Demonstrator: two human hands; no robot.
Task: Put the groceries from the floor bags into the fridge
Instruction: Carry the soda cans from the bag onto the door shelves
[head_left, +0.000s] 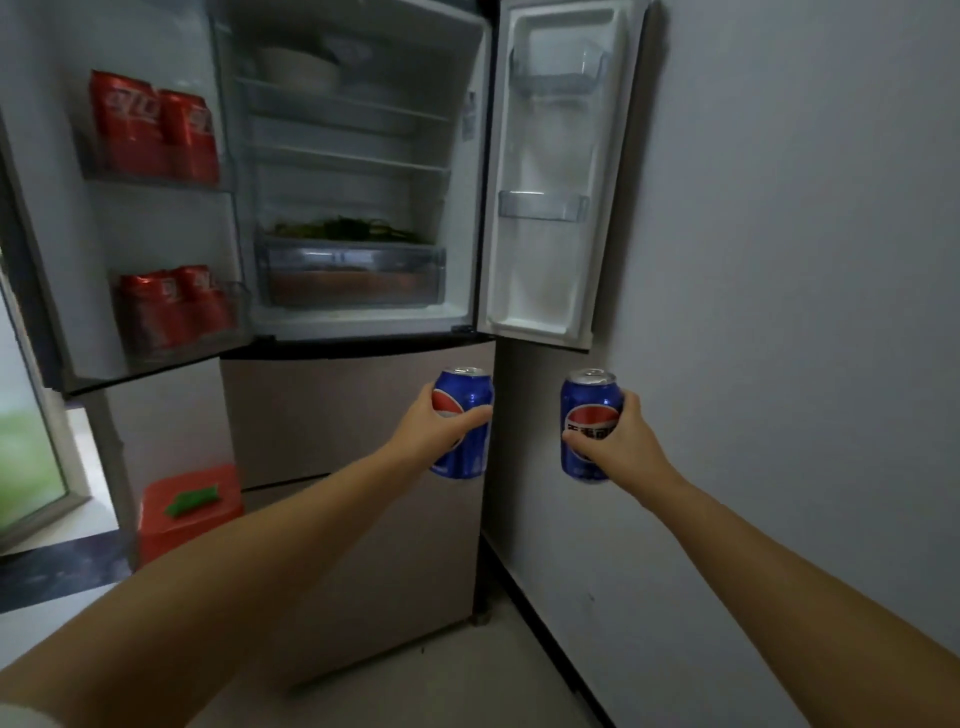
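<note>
Both arms reach forward toward the open fridge (358, 322). The left hand (434, 426) has its grip closed around a blue cola can (465, 423), held upright in front of the closed lower drawer front, just below the fridge's open upper compartment. The right hand (618, 447) grips a second blue can (589, 423), also upright, held a little to the right of the fridge body and below the bottom edge of the right door (550, 171). The two cans sit at about the same height, apart from each other.

The left door (67, 234) stands swung out, and its bins carry red cans: a pair in the upper bin (156, 130) and another pair in the lower bin (174, 306). Inside the compartment, a pale bowl (298, 67) rests on the top shelf, leafy greens (348, 228) lie on top of the clear crisper drawer (353, 275), and the shelves between look bare. On the floor to the left of the fridge is a red box (189, 512) with something green (192, 501) lying on its lid.
</note>
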